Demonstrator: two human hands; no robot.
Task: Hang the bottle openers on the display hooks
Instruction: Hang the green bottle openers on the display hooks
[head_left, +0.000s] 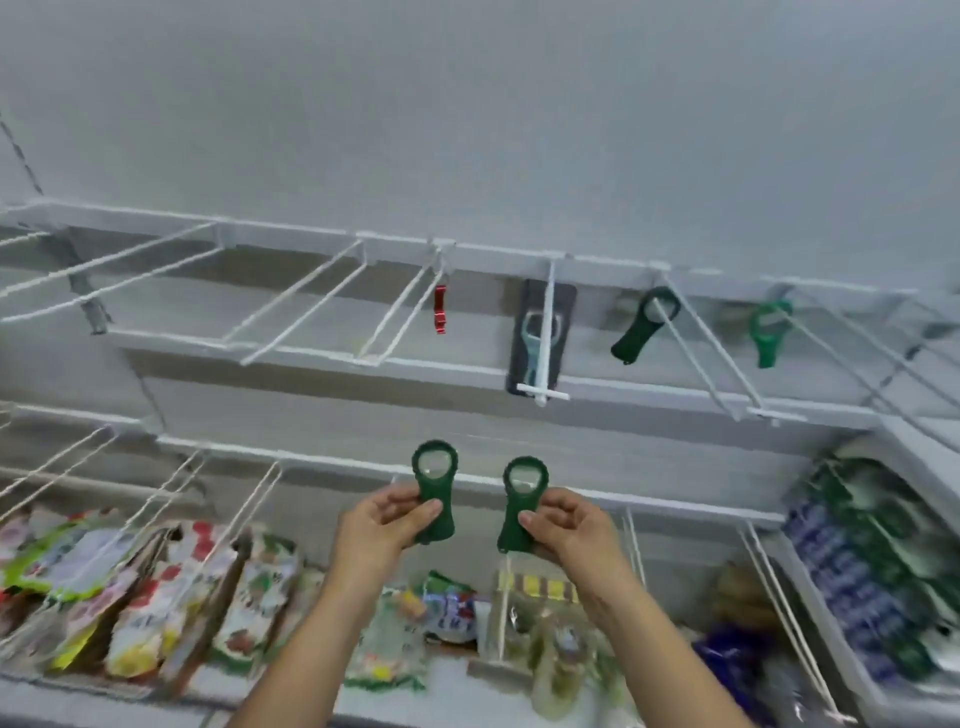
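- The lower shelf (457, 693) holds blurred snack packets (156, 592) at left, leaning in rows under wire hooks. More packets lie in the middle behind the forearms.
- At far right a slanted tray carries blue packs (841, 551), with dark green items above them. The blur hides what they are.
- On the upper rail (291, 235) four things hang. From left to right they are a red opener (440, 310), a carded opener (540, 332) in a dark pack, a dark green opener (644, 325) that is tilted, and a light green opener (768, 332).
- The left hand (387, 525) holds the left opener (435, 488) by its lower handle, with the fingers and thumb pinching it.
- The right hand (563, 530) grasps the right opener (522, 506) the same way, with the thumb across the front of the handle.
- Both held openers are dark green plastic with a round ring on top and a waisted handle below. Both stand upright with the ring up, side by side but apart.
- They sit in front of the lower rail (311, 460), well below the upper row.
- Bare hooks (291, 293) reach forward from the upper rail to the left of the red opener, with open space between them.
- A plain grey wall rises above the rail.
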